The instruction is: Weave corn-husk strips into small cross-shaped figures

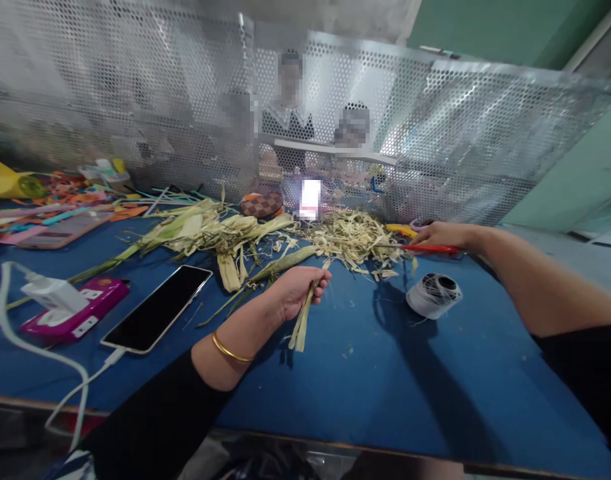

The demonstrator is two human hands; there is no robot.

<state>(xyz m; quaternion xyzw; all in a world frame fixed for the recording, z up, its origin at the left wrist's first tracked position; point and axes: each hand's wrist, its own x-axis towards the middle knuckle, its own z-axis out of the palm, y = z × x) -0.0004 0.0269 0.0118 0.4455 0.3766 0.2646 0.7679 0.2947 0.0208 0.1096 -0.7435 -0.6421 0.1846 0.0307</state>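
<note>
The blue flat tabletop (365, 380) is dimly lit, and a long shadow is thrown across it toward the near edge. Streaks of glare are caught on the perforated silvery metal panel (185, 87); a glowing white rectangle (311, 197) is blown out (and pixelated). Outer edges are visibly stretched.

This looks like a craft workshop, or a corner set up as one. A long blue worktop (335, 390) carries a heap of dry husks (205, 227), a pile of loose shreds (353, 233), a spool of thread (432, 298) and, at the far left, a tangle of coloured strips (60, 183). A magenta power strip (108, 293) with a white charger (58, 300) sits among the materials. Behind stands a perforated metal screen (185, 87), beside a plain green wall (568, 160).
</note>
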